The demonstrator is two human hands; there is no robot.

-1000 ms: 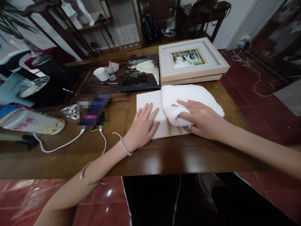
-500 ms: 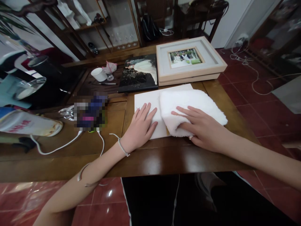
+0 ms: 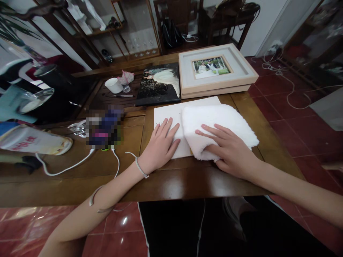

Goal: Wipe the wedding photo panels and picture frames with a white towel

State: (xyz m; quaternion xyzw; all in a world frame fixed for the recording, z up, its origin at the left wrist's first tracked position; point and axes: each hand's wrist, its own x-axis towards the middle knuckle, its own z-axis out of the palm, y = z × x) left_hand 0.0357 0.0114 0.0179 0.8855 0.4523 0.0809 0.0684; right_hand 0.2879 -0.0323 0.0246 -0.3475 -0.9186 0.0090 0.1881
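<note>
on the table (image 3: 198,182), i am holding the towel (image 3: 214,116) over the board (image 3: 166,111) with the right hand (image 3: 232,150); the left hand (image 3: 161,145) is lying spread wide on the board's left side.

The room light is soft and rather dim, but the white cloth (image 3: 214,116) is bright, with little texture visible. Pale glare lies on the near edge of the table (image 3: 171,185) and the red floor (image 3: 24,225) at near left. The far right cabinet (image 3: 316,43) is dark and blurred. Coarse pixel blocks (image 3: 104,126) cover a left patch; the left container (image 3: 40,140) looks stretched.
</note>
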